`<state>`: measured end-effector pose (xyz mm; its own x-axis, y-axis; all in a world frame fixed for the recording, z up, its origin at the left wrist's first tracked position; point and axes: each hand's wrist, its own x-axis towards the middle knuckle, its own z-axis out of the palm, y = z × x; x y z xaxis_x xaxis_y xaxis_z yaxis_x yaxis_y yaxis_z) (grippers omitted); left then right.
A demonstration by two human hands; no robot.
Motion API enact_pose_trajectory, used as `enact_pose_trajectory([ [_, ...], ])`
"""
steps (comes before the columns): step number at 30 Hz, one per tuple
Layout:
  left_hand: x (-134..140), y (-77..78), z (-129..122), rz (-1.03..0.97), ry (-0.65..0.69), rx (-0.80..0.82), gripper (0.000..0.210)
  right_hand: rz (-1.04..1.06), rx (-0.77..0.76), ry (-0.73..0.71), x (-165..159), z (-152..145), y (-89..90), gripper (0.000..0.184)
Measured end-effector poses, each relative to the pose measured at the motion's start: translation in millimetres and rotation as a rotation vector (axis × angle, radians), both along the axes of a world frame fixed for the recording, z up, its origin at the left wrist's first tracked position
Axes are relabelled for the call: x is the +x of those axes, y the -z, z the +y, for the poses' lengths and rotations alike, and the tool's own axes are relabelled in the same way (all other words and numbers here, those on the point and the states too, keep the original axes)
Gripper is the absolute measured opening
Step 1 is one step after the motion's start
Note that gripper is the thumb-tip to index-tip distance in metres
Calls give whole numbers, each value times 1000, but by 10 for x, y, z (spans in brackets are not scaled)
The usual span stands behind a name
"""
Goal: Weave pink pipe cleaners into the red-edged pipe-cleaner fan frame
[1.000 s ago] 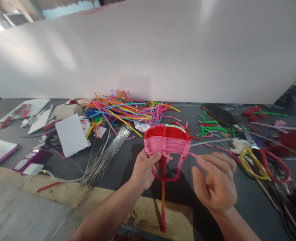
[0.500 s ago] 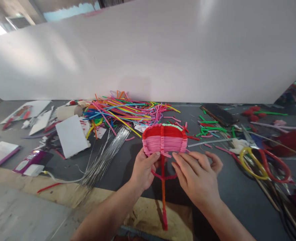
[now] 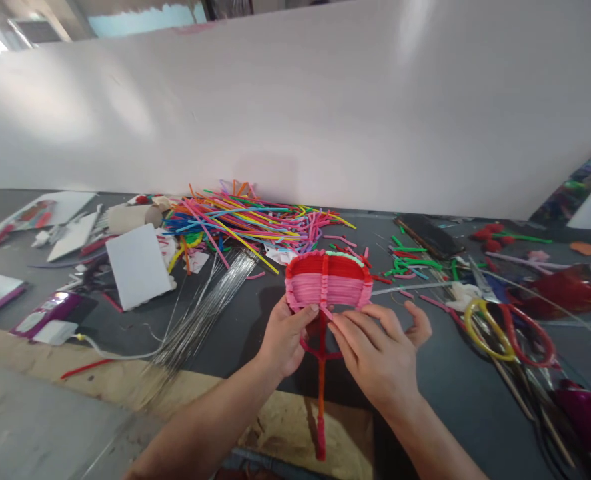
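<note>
A pipe-cleaner frame (image 3: 305, 291), filled with red and pink rows and rimmed in pink, red and pale green, is held upright over the table. Its long stem runs down the middle, red, then orange, with a pink tip. My left hand (image 3: 286, 333) grips the lower left edge, thumb in front and fingers partly hidden behind. My right hand (image 3: 380, 350) pinches the short loose end of a pink pipe cleaner (image 3: 327, 313) just below the woven rows, beside the stem.
Behind lies a heap of coloured pipe cleaners (image 3: 245, 217). A bundle of thin wires (image 3: 210, 310) and a white card (image 3: 139, 268) are on the left. Scissors (image 3: 490, 333), a dark phone (image 3: 429, 237) and green offcuts (image 3: 410, 261) lie right. A pale board (image 3: 295, 120) stands at the back.
My right hand has moved left and closed on the pink pipe cleaner's loose end, which now points down. My left hand keeps its grip. The camera view has shifted slightly.
</note>
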<state>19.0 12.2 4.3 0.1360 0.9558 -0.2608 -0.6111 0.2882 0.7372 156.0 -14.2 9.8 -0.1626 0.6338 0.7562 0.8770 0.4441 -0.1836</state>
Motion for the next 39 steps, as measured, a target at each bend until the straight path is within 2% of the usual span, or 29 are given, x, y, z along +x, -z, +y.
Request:
enact_pose_trajectory([
  [8,-39,7,17,-7,-20,-48,32,-74,-20,-111,-53,-27,27,5],
  [12,-67,22,37,-17,-20,-34,29,-48,-19,-74,-11,-29,40,11],
  [19,-84,22,46,31,8,-38,27,0,104,-58,74,-86,-12,22],
  [26,-75,30,23,13,23,-62,32,-94,-37,25,-26,-66,-9,9],
  [39,-28,13,-10,-64,86,-84,35,-98,-53,43,-27,-67,-12,4],
])
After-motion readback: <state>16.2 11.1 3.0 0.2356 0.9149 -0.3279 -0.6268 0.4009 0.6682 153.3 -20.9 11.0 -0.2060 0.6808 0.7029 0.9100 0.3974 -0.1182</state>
